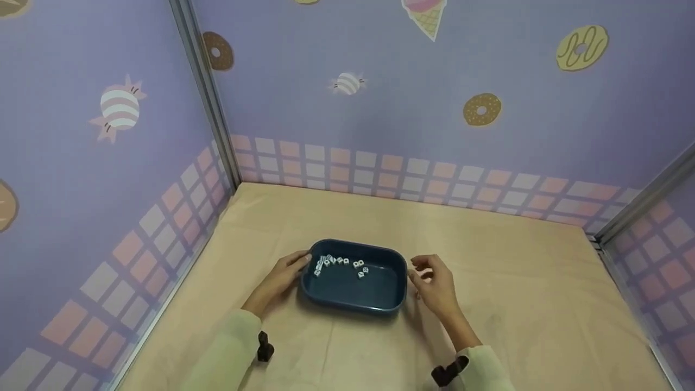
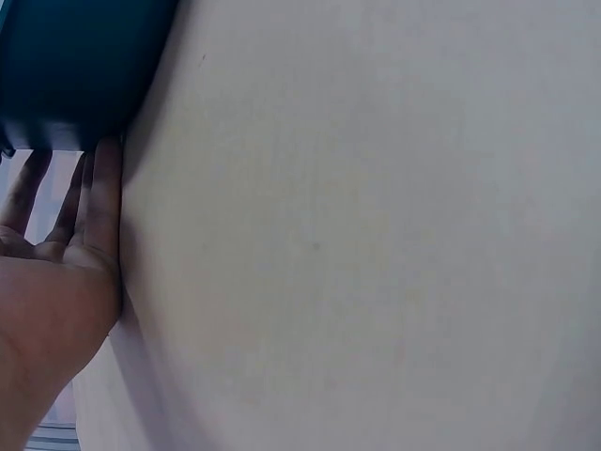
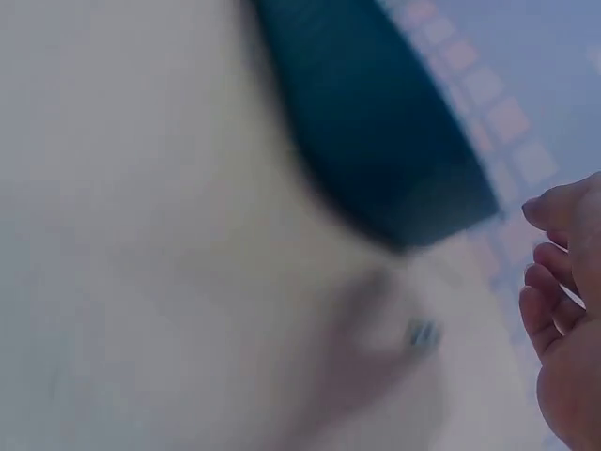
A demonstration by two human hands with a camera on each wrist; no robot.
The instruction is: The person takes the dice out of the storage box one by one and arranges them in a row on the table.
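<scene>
A person in pale green sleeves point(image 1: 225, 347) with black wrist mounts point(image 1: 264, 347) works at a surface covered in beige cloth point(image 1: 516, 282), both hands at the short ends of a dark blue, glossy rectangular tray point(image 1: 347, 293) with rounded corners. The tray, its material uncertain, sits near the middle of the covered surface, holding roughly a dozen small white dice with dark markings point(image 1: 340, 260), most strung along the left end and far wall, a few nearer the middle. The left hand point(image 1: 283, 273) rests against the tray's left end, its fingers extended to the outer wall and a tip at the rim. The right hand point(image 1: 436, 282), fingers loosely bent, grasps nothing visible; its fingertips are just beside the right end, and whether they touch it cannot be told. In the right wrist view, a small, blurred cube point(image 3: 423, 334), apparently another die, lies outside the tray near that end. Judging by the spread, gathering the dice looks mostly done, with at least that one cube left out; whether others lie hidden behind the hands or tray cannot be told. The dice inside appear loose, in no finished arrangement.
</scene>
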